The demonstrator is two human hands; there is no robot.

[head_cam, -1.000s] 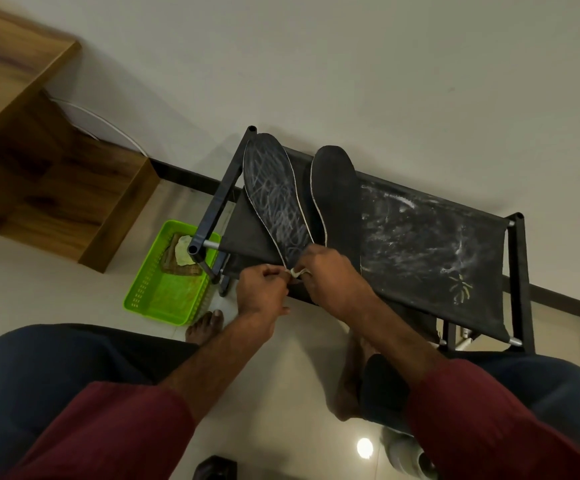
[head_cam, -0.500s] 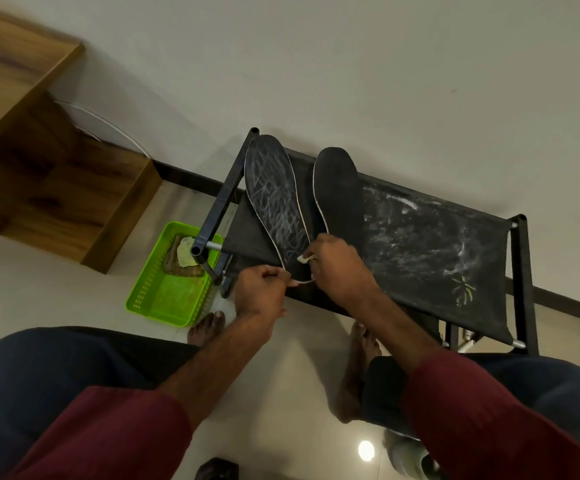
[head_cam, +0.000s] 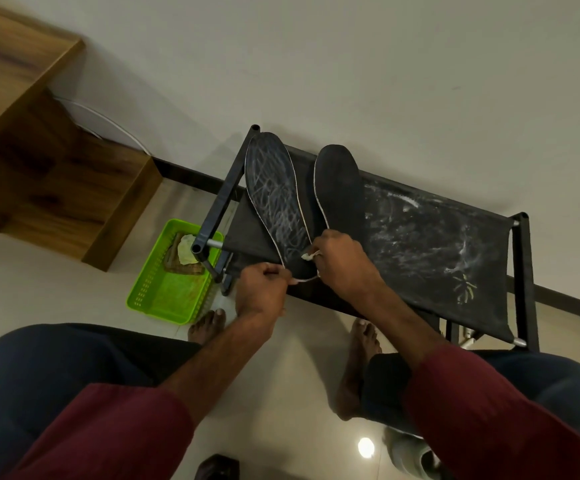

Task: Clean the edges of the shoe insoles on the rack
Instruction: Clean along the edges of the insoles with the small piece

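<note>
Left hand [head_cam: 261, 289] pinching insole [head_cam: 274, 195], right hand [head_cam: 344, 265] holding wad [head_cam: 307, 256]

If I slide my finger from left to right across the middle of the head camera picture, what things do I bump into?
wooden shelf → green basket → scuffed insole → plain insole → dusty rack

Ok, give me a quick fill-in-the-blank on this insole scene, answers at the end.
The scuffed insole and the plain insole lie on the black ____.
The left hand pinches the scuffed insole's ____ end.
The right hand holds a small ____ wad against its edge.
The floor basket is ____.
Answers: rack; heel; white; green.
</note>
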